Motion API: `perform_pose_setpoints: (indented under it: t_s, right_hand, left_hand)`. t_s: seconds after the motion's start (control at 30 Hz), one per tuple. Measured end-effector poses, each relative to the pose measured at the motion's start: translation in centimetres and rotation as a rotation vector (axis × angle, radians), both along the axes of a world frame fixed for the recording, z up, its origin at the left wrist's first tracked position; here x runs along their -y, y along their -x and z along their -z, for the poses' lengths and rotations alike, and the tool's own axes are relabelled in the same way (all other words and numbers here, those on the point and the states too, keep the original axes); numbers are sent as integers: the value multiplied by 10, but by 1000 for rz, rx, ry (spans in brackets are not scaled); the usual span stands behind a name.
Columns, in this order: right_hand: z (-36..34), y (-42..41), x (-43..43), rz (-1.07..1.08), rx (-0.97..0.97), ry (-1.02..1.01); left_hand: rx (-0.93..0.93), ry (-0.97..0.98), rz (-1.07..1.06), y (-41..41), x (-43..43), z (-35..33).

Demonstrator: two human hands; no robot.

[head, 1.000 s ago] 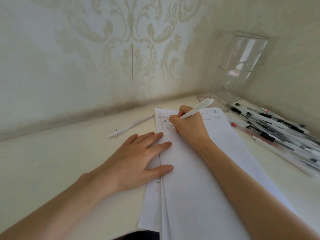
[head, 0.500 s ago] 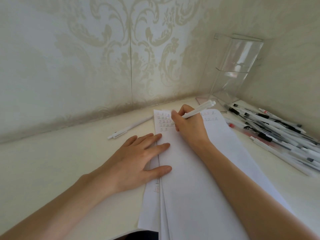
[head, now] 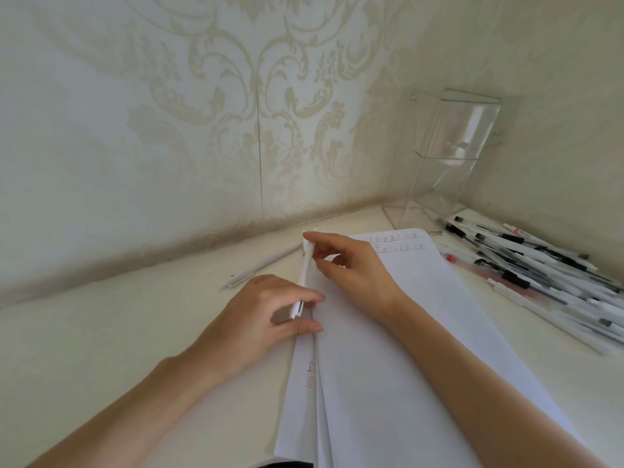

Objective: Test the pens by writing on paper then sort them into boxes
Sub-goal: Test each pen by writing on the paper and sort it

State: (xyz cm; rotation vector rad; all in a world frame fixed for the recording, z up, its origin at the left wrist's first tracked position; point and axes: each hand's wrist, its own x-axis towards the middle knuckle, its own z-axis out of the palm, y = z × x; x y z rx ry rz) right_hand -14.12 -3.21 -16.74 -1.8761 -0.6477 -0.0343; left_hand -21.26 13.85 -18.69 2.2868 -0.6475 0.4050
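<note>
While both hands hold it, the white pen (head: 305, 274) lies lengthwise along the left edge of the paper stack (head: 405, 349), raised slightly off the sheets. The right hand (head: 354, 268) pinches the far end between thumb and forefinger; its other fingers are curled loosely. The left hand (head: 260, 319) pinches the near, clip end between forefinger and thumb, with its heel on the table (head: 101, 332). Rows of small test marks (head: 398, 243) show at the top of the uppermost sheet, and more marks show on a lower sheet near the left wrist. A second white pen (head: 260, 269) lies on the table left of the paper, apart from it. A heap of pens (head: 540, 268) lies right of the paper along the side wall. A clear plastic box (head: 452, 146) stands in the corner behind the heap.
</note>
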Motion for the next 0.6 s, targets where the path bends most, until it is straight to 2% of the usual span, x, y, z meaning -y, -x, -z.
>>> perform_pose_setpoints:
  t_s: [0.13,0.27,0.43,0.5,0.6]
  right_hand:
    - [-1,2,-1,-47,33,28]
    - [-3,2,0,-66,59,30]
    - [-3,4,-3,-87,54,34]
    - [-2,4,-4,-94,37,40]
    - [1,2,-3,-41,15,44]
  left_hand:
    - [38,44,24,-2,-2,-2]
    - [-119,19,104,2,-8,-8]
    - [-69,0,86,-1,-16,-6]
    - [18,-80,21,-4,-17,-3]
    - [245,-199,-266,-12,-29,-1]
